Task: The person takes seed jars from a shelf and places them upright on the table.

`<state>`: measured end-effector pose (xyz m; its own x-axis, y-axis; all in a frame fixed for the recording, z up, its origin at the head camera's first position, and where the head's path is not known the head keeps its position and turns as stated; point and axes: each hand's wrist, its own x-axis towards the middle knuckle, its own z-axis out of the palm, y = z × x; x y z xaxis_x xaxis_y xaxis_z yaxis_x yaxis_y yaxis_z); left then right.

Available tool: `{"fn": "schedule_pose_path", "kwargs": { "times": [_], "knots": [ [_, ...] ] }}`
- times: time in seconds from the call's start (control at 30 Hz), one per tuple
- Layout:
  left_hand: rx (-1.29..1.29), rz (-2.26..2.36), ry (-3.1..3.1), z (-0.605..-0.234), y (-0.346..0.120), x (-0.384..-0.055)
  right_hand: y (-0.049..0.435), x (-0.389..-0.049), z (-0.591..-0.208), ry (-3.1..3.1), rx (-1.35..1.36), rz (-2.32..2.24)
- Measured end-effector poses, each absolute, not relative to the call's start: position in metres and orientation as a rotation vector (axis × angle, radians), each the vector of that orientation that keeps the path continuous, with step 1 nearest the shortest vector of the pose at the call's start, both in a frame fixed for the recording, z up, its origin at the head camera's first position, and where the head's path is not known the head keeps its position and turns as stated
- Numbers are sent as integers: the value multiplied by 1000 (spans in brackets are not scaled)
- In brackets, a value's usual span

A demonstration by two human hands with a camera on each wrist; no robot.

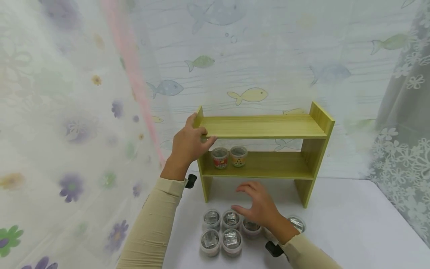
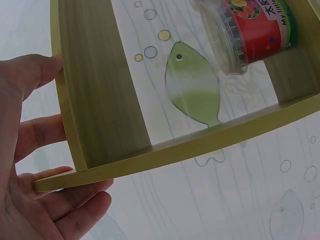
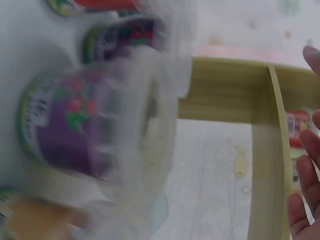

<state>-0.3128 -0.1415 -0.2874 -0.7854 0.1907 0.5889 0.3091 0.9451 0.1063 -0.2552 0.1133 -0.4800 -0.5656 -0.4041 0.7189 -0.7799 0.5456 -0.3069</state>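
A small yellow-green wooden shelf (image 1: 262, 127) stands on the table. My left hand (image 1: 189, 144) grips its upper left corner, and the left wrist view shows the thumb and fingers (image 2: 42, 132) around the board edges. Two clear-lidded tubs are on the middle board near that side: a red-labelled tub (image 1: 220, 161) and an orange-labelled tub (image 1: 238, 160). In front of the shelf, my right hand (image 1: 260, 207) hovers over several tubs with its fingers spread in a loose curve, holding nothing. A purple-labelled tub (image 3: 75, 117) appears close and blurred in the right wrist view.
Several lidded tubs (image 1: 231, 239) stand in rows on the white tabletop (image 1: 352, 224) before the shelf. Another tub (image 1: 296, 223) is partly behind the right forearm. Behind the shelf hangs a fish-print curtain (image 1: 285, 56); a flowered curtain (image 1: 67, 130) is at the left.
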Motion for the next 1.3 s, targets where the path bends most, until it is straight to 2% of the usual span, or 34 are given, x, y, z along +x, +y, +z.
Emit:
{"fn": "schedule_pose_path", "kwargs": {
  "times": [0.43,0.73,0.97,1.3],
  "knots": [
    [-335,-245,-2523,-286,-140,-312,120,-288,-461,-2317,662,1021],
    [-315,-236,-2532,-284,-139,-309,121,-302,-448,-2374,569,1067],
    [-326,-233,-2521,-285,-138,-308,124,-324,-434,-2445,458,1472],
    [-313,-229,-2530,-285,-139,-308,122,-356,-422,-2393,487,1872]
  ]
}}
